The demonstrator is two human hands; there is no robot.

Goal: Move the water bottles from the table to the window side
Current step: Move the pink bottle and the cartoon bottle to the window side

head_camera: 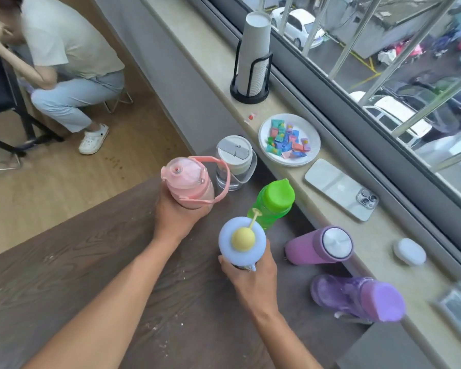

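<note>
1. The dark wooden table [64,288] fills the near part of the view, and two bare arms reach out over it.
2. Near on the right, a see-through purple bottle [357,298] with a plain purple cap stands at the table's right edge, just beside the window ledge [197,57].
3. The right hand [250,278] has its fingers wrapped around a bottle with a pale blue lid [242,242]. A yellow ball sits on top of that lid. The bottle's body is mostly hidden under the lid and the hand.
4. To the right of it stands a purple bottle with a silver cap [320,246], close to the ledge.
5. A bit farther, a green bottle [273,203] stands between the blue-lid one and the ledge.
6. The left hand [175,211] holds a pink bottle [189,185] from the near side, with fingers curled around its body. Its pink strap hangs to the right.
7. Just past the pink one, a clear bottle with a grey lid [234,162] stands at the far end of the table.
8. On the ledge lie a small white case [409,251], a phone [341,189] face down, a paper plate [289,139] of candies, and, farthest, a stack of paper cups [254,54] in a black holder.
9. Far left, a person sits [64,62] bent over on the wood floor side.
</note>
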